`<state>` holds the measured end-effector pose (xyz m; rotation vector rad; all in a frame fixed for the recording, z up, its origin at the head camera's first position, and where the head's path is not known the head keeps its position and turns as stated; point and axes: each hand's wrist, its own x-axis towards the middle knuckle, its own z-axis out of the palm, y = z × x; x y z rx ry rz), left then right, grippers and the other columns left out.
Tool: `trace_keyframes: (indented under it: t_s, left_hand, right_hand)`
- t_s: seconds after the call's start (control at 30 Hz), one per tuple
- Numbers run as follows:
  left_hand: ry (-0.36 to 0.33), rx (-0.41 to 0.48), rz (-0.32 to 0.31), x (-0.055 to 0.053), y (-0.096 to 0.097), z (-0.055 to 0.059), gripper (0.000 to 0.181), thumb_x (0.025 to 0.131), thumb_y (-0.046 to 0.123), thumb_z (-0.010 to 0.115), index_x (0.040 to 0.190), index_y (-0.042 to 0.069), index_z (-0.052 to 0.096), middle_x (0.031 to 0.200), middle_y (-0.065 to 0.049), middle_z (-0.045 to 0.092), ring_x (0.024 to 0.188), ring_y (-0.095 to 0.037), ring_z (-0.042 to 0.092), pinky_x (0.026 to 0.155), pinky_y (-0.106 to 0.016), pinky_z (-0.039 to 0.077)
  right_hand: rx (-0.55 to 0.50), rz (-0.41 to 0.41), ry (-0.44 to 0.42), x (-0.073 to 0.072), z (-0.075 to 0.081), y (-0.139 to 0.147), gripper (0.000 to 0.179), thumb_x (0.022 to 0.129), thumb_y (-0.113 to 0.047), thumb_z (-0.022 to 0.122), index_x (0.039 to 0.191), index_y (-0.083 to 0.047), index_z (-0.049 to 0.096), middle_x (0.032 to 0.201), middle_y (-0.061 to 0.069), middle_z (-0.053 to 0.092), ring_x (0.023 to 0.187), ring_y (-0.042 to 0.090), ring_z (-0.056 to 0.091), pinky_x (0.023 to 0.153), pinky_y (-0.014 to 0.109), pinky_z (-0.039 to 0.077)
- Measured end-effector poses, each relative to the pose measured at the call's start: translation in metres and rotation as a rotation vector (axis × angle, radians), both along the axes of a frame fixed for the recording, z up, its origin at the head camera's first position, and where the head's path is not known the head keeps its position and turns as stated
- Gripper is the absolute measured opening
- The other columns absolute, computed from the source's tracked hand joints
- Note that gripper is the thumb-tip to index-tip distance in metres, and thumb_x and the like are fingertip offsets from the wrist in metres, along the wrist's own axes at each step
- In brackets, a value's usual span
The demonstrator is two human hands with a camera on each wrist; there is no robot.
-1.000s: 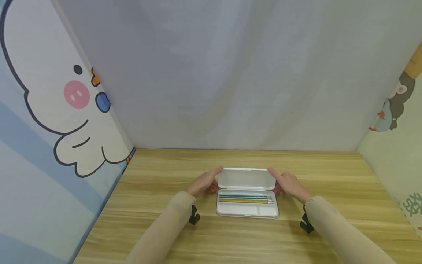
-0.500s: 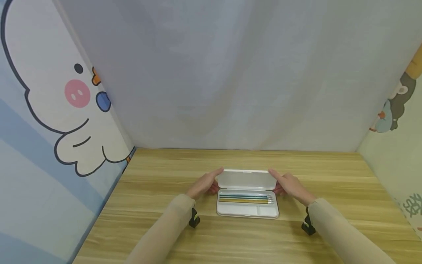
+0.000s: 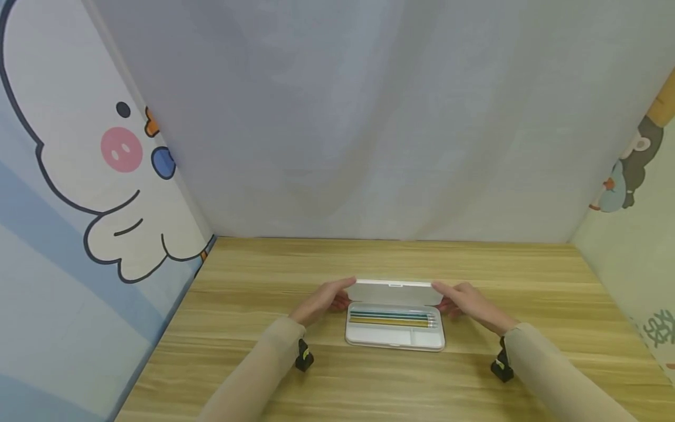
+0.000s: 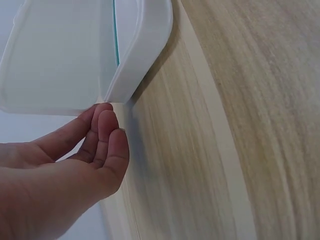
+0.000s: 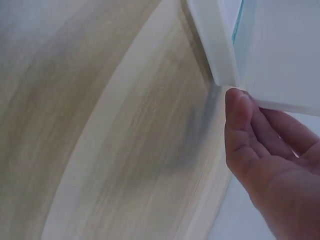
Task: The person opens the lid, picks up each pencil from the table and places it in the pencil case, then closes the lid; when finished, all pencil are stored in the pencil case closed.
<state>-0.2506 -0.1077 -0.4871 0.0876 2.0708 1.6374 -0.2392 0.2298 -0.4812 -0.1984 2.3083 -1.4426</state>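
Observation:
A white pencil case (image 3: 378, 336) lies on the wooden table, its hinged lid (image 3: 392, 293) raised at the back and leaning forward. Several pencils (image 3: 389, 320), green and yellow, lie side by side in the long rear compartment. At the lid's left end my left hand (image 3: 323, 301) holds on, thumb at the top corner and fingers low near the hinge. My right hand (image 3: 471, 305) grips the opposite end in the same way. Both wrist views show curled fingertips against the lid's side edge, close to the hinge; the far side of the lid is hidden.
The wooden table (image 3: 263, 264) reaches back to a pale grey curtain (image 3: 337, 146). Cartoon-printed panels stand at the left (image 3: 74, 176) and right (image 3: 633, 264). Each wrist carries a small black camera, left (image 3: 304, 356) and right (image 3: 502, 366).
The lid has tipped forward and its top edge sits lower, with both hands moving along with it. The case base and the pencils have stayed in place.

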Motion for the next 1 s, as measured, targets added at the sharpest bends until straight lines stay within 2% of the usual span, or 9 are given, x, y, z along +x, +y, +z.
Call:
trace_keyframes:
  t_s: [0.33,0.63,0.83,1.0]
  left_hand:
    - [0.040,0.014,-0.090,0.003,-0.006,-0.002,0.065,0.090,0.054,0.051,0.116,-0.005,0.062,0.109,-0.020,0.058,0.104,-0.034,0.053,0.097,-0.047,0.037]
    - [0.097,0.076,-0.211,0.007,-0.016,-0.010,0.051,0.095,0.038,0.053,0.117,-0.007,0.062,0.115,-0.021,0.061,0.110,-0.036,0.053,0.101,-0.047,0.033]
    - [0.124,0.006,-0.235,0.009,-0.021,-0.015,0.043,0.092,0.034,0.062,0.115,-0.003,0.065,0.119,-0.011,0.060,0.117,-0.026,0.049,0.103,-0.047,0.031]
    - [0.165,-0.010,-0.271,0.008,-0.022,-0.019,0.046,0.088,0.025,0.069,0.122,-0.004,0.060,0.116,-0.009,0.061,0.109,-0.023,0.053,0.097,-0.043,0.038]
  right_hand:
    - [-0.048,0.099,0.001,0.000,-0.001,0.008,0.056,0.100,-0.039,0.045,0.120,0.012,0.058,0.113,0.023,0.062,0.102,0.033,0.058,0.082,0.041,0.050]
    - [-0.064,0.208,-0.011,0.005,-0.002,0.018,0.051,0.097,-0.034,0.053,0.130,0.006,0.053,0.128,0.021,0.055,0.116,0.033,0.051,0.089,0.044,0.046]
    - [-0.057,0.246,0.005,0.008,-0.001,0.021,0.061,0.091,-0.028,0.064,0.134,0.011,0.044,0.128,0.021,0.054,0.117,0.032,0.050,0.090,0.042,0.046]
    - [-0.017,0.256,0.045,0.009,-0.001,0.019,0.066,0.086,-0.025,0.072,0.135,0.011,0.045,0.127,0.020,0.056,0.117,0.035,0.052,0.094,0.045,0.043]
